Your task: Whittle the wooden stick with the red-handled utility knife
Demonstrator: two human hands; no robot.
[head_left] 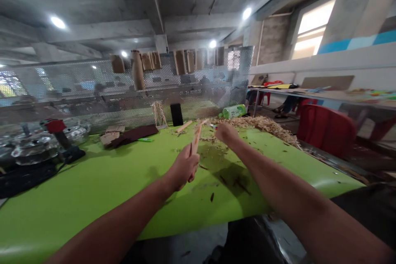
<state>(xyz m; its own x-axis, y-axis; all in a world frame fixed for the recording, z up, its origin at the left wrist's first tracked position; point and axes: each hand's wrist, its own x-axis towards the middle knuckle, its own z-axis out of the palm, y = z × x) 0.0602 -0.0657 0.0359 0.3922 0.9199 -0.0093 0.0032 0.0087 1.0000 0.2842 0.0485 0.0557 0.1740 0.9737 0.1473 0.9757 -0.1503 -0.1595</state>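
My left hand grips a thin, pale wooden stick upright, with its top end raised above the green table. My right hand is closed in a fist just to the right of the stick's top. A small tool with a coloured bit pokes out of that fist, though most of it is hidden and its kind is unclear. Behind my right hand lies a wide spread of pale wood shavings, and dark slivers are scattered on the tabletop beneath my hands.
A green bottle lies beyond the shavings, near a black phone-like slab standing upright. On the left are a dark sheet, a red-topped tool and glassware. A perforated metal screen runs behind; a red chair stands right.
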